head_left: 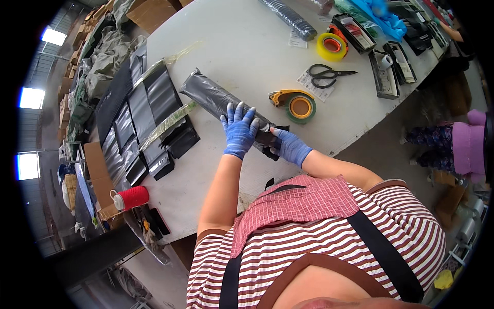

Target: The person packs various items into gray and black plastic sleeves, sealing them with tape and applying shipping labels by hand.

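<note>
A long black plastic-wrapped package (216, 98) lies diagonally on the white table (247, 46). My left hand (239, 129), in a blue glove, presses flat on the package's near part with fingers spread. My right hand (289, 146), also blue-gloved, grips the package's near end, where black wrap sticks out by the table edge. A green and orange tape dispenser (296, 104) sits just right of the package.
Stacked flat black bags (139, 123) lie to the left, with a red cup (131, 198) near the table's front corner. Black scissors (329, 73), a yellow tape roll (332, 46) and black trays (383, 74) sit farther right. Another person's purple clothing (465, 147) shows at right.
</note>
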The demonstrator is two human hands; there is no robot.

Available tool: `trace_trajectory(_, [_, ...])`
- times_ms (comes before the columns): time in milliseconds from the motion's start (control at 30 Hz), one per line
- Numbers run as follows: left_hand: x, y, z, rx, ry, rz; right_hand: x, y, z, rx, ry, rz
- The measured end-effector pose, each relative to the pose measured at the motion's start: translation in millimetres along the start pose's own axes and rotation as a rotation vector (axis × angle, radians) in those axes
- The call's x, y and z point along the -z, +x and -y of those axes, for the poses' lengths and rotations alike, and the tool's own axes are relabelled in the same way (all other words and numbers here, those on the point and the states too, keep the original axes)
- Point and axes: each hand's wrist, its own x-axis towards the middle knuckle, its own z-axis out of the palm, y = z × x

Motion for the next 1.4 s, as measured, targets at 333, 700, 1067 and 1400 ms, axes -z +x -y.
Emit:
trace_trajectory(333, [5,-12,-10,-0.066,0.015,0.053,1,-17,0,0.273,-0.668,0.138])
trace_trajectory(700, [0,-37,-71,0.043,0.202,0.173,166,-111,205,0.892,-1.280,-0.160])
trace_trajectory(1067, [-12,-33,-67,0.034,0.242,0.146,347,-167,463,0.858,-1.611,-1.256])
trace_trajectory(1400, [-16,-30,-68,0.085,0.272,0.150,376,-148,474,0.562,-2.068,-1.193])
